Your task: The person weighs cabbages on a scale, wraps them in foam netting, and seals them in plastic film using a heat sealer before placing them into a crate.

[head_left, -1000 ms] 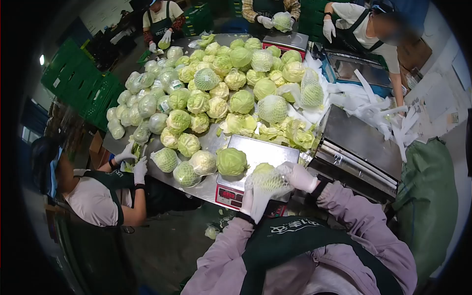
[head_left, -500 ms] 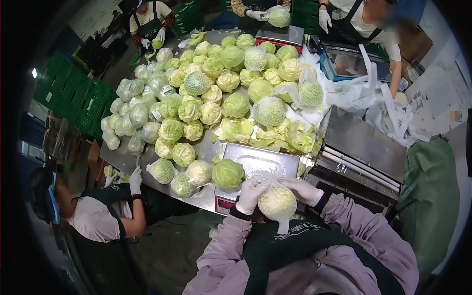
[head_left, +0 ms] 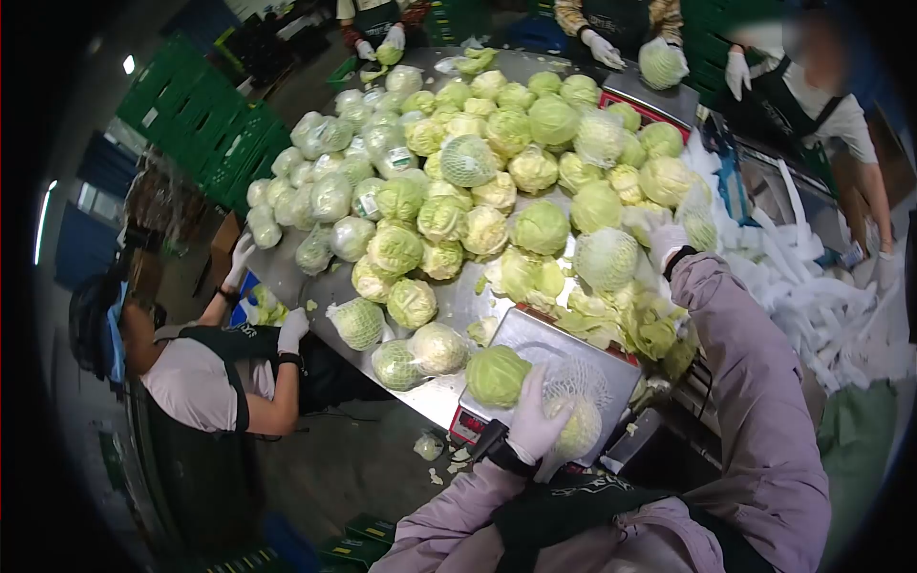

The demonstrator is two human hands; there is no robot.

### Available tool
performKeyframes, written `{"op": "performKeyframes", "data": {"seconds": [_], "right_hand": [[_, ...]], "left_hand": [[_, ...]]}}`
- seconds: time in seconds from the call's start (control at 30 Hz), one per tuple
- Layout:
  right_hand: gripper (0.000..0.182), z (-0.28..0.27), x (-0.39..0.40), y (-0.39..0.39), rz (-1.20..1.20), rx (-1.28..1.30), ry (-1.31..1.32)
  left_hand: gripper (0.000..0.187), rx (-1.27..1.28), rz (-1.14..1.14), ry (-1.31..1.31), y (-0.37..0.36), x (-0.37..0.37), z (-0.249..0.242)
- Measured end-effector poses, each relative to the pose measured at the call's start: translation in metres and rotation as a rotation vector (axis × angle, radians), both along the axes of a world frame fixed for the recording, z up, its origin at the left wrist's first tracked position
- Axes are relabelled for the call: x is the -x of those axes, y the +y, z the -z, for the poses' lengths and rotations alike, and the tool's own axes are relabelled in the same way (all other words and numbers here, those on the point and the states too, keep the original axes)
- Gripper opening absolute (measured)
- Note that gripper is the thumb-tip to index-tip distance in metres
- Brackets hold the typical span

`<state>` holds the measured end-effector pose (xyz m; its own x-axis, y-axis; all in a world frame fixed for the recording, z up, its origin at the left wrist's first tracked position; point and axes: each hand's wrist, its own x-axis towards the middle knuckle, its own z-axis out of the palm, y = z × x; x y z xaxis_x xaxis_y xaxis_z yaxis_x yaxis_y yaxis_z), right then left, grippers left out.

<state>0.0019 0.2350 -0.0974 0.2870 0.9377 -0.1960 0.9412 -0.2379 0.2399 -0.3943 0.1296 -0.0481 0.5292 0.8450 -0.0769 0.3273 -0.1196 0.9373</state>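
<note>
A cabbage in a white foam net (head_left: 580, 430) is tilted against the near edge of the steel scale (head_left: 611, 368). My gloved left hand (head_left: 540, 420) grips it from its left side. A bare green cabbage (head_left: 498, 375) sits on the scale's left part, just beyond my left fingers. My gloved right hand (head_left: 667, 241) is stretched far forward to the right edge of the cabbage pile, between a netted cabbage (head_left: 606, 260) and another netted cabbage (head_left: 697, 222). Its fingertips are blurred among pale net and leaves, so its grip cannot be made out.
Loose cabbages (head_left: 541, 227) and plastic-wrapped ones (head_left: 331, 197) cover the table. Loose leaves (head_left: 621, 320) lie beyond the scale. White foam nets (head_left: 812, 286) heap at right. A co-worker (head_left: 205, 382) stands at left; others work across the table. Green crates (head_left: 186, 105) are stacked behind.
My right hand has left the netted cabbage and reached forward to the pile's right side. My left hand has brought that cabbage onto the scale's near edge. The view has turned.
</note>
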Motion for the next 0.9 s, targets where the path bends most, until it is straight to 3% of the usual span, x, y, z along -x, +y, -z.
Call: {"op": "performKeyframes", "data": {"seconds": [0.03, 0.13, 0.2, 0.27, 0.33, 0.37, 0.4, 0.43, 0.5, 0.57, 0.63, 0.7, 0.73, 0.77, 0.83, 0.9], "right_hand": [[0.053, -0.005, -0.001, 0.007, 0.061, 0.032, 0.061], [0.041, 0.000, -0.003, 0.030, 0.189, -0.056, 0.114], [0.024, -0.039, 0.002, 0.023, 0.104, -0.385, 0.166], [0.015, -0.066, 0.004, 0.011, 0.019, -0.865, 0.399], [0.014, -0.122, 0.019, -0.009, -0.173, -1.212, 0.735], [0.014, -0.147, 0.029, -0.025, -0.021, -1.260, 1.033], [0.020, -0.173, 0.038, -0.041, 0.067, -1.353, 1.160], [0.027, -0.189, 0.045, -0.060, 0.122, -1.371, 1.527], [0.029, -0.200, 0.054, -0.101, -0.007, -1.037, 2.320], [0.024, -0.172, 0.077, -0.133, 0.096, -0.790, 2.653], [0.017, -0.146, 0.133, -0.162, -0.089, -0.478, 2.636], [0.019, -0.180, 0.211, -0.183, -0.417, -0.529, 1.423], [0.019, -0.173, 0.236, -0.195, -0.033, -0.378, 1.641], [0.018, -0.162, 0.254, -0.204, 0.369, -0.213, 1.813], [0.022, -0.151, 0.271, -0.213, 0.046, -0.487, 1.621], [0.021, -0.155, 0.279, -0.218, 0.016, -0.524, 1.484]], "left_hand": [[0.074, -0.161, 0.027, 0.048, -0.002, 0.001, -0.007], [0.063, -0.077, -0.045, -0.050, -0.009, 0.007, -0.014], [0.051, 0.037, -0.091, -0.187, -0.012, 0.010, -0.026], [0.048, 0.062, -0.099, -0.232, -0.013, 0.018, -0.030], [0.046, 0.082, -0.108, -0.283, -0.015, 0.024, -0.035], [0.042, 0.143, -0.125, -0.338, -0.015, 0.026, -0.039], [0.038, 0.204, -0.138, -0.396, -0.016, 0.027, -0.043], [0.038, 0.202, -0.143, -0.402, -0.017, 0.027, -0.043], [0.034, 0.339, -0.145, -0.480, -0.023, 0.026, -0.040], [0.032, 0.395, -0.120, -0.587, -0.031, 0.020, -0.045], [0.039, 0.502, -0.017, -0.612, -0.038, 0.017, -0.060], [0.048, 0.400, 0.064, -0.666, -0.054, 0.009, -0.061], [0.054, 0.220, 0.145, -0.552, -0.057, 0.013, -0.069], [0.051, 0.332, 0.097, -0.698, -0.071, 0.009, -0.063], [0.045, 0.762, 0.009, -0.758, -0.079, 0.020, -0.052], [0.037, 0.723, -0.029, -0.734, -0.088, 0.033, -0.049]]}}
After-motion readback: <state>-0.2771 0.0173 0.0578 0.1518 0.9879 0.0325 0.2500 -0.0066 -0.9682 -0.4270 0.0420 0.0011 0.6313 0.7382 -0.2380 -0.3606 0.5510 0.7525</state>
